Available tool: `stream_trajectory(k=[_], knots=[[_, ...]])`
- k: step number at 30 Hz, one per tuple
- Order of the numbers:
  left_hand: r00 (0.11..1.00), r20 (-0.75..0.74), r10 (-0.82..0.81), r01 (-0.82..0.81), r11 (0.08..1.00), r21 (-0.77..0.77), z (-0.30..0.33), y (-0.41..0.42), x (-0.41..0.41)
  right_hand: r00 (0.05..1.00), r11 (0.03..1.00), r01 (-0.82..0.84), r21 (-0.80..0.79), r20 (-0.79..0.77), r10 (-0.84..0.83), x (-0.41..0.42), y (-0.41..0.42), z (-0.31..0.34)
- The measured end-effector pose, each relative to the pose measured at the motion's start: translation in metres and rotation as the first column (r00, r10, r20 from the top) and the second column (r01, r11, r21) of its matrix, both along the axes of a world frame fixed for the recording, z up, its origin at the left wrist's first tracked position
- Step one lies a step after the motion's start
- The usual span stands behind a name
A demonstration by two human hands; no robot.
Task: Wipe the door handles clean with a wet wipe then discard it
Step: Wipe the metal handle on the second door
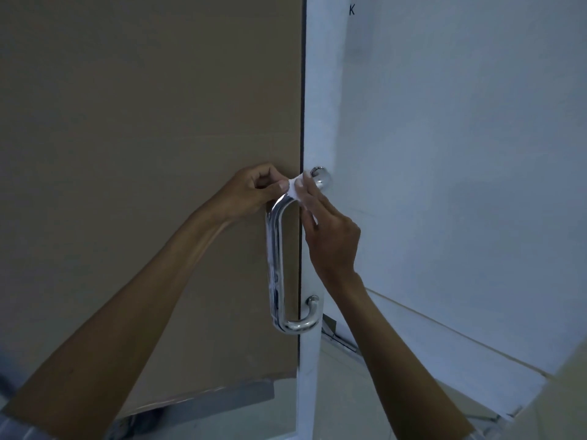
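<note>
A small white wet wipe [294, 189] is stretched between the two hands at the upper bend of a polished chrome U-shaped door handle [277, 258]. One end of the wipe is pinched by the left hand [251, 193], whose thumb and curled forefinger are closed on it just left of the handle's top curve. The other end is held by the right hand [330, 236], whose thumb and fingertips are closed around the wipe while the remaining fingers are extended upward toward the handle's upper mount [319, 176]. Between the two grips the wipe is drawn taut and is laid over the top of the bar, touching it where the tube turns toward the door. A loose part of the wipe is seen below the right thumb, against the palm side of that hand. Below both grips the long straight run of the handle is left uncovered, and its lower bend and lower mount are seen well beneath the hands. The handle is fixed to the white frame strip [313, 122] of the door, directly behind the right hand's fingers. To the left of the left grip a flat brown cardboard-coloured panel [143, 122] is seen, and to the right of the right grip a pale bluish-white wall surface [460, 138] is seen.
</note>
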State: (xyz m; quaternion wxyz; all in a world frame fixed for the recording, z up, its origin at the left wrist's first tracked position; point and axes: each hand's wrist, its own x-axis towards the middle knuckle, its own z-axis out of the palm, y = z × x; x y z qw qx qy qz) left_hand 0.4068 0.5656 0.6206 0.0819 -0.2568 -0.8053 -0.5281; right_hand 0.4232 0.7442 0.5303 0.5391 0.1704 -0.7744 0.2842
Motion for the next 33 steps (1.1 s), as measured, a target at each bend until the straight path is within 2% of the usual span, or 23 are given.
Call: stream_trajectory(k=[5, 8, 11, 13, 16, 21, 25, 29, 30, 33], knots=[[0.995, 0.09, -0.051, 0.052, 0.999, -0.005, 0.005, -0.007, -0.001, 0.983, 0.956, 0.045, 0.289, -0.183, 0.009, -0.005, 0.006, -0.015], [0.994, 0.094, -0.048, 0.048, 0.999, -0.005, 0.002, -0.009, 0.0, 0.979, 0.896, 0.025, 0.443, -0.192, 0.067, -0.011, 0.018, -0.014], [0.995, 0.092, -0.03, 0.028, 0.999, 0.014, -0.002, -0.007, 0.003, 0.964, 0.749, -0.033, 0.662, -0.177, 0.199, -0.017, 0.025, -0.016], [0.996, 0.083, -0.023, 0.021, 1.0, 0.023, -0.003, -0.006, 0.004, 0.954, 0.661, -0.026, 0.75, -0.179, 0.24, -0.018, 0.03, -0.016], [0.997, 0.071, -0.015, 0.014, 1.0, 0.019, -0.003, -0.007, 0.005, 0.956, 0.665, -0.033, 0.747, -0.171, 0.239, -0.022, 0.03, -0.012], [0.998, 0.065, -0.015, 0.012, 0.998, 0.056, -0.008, -0.005, 0.007, 0.933, 0.513, -0.03, 0.858, -0.159, 0.321, -0.027, 0.029, -0.023], [0.998, 0.057, -0.018, 0.014, 0.997, 0.071, -0.009, -0.005, 0.008, 0.94, 0.552, -0.001, 0.834, -0.188, 0.285, -0.028, 0.029, -0.011], [0.997, 0.069, -0.026, 0.018, 0.994, 0.107, -0.011, -0.004, 0.008, 0.922, 0.382, 0.049, 0.923, -0.189, 0.338, -0.031, 0.033, -0.024], [0.997, 0.071, -0.026, 0.018, 0.994, 0.11, -0.011, -0.003, 0.009, 0.921, 0.376, 0.059, 0.925, -0.196, 0.337, -0.033, 0.035, -0.022], [0.997, 0.072, -0.023, 0.015, 0.994, 0.113, -0.011, -0.003, 0.01, 0.931, 0.437, 0.05, 0.898, -0.2, 0.304, -0.032, 0.035, -0.014]])
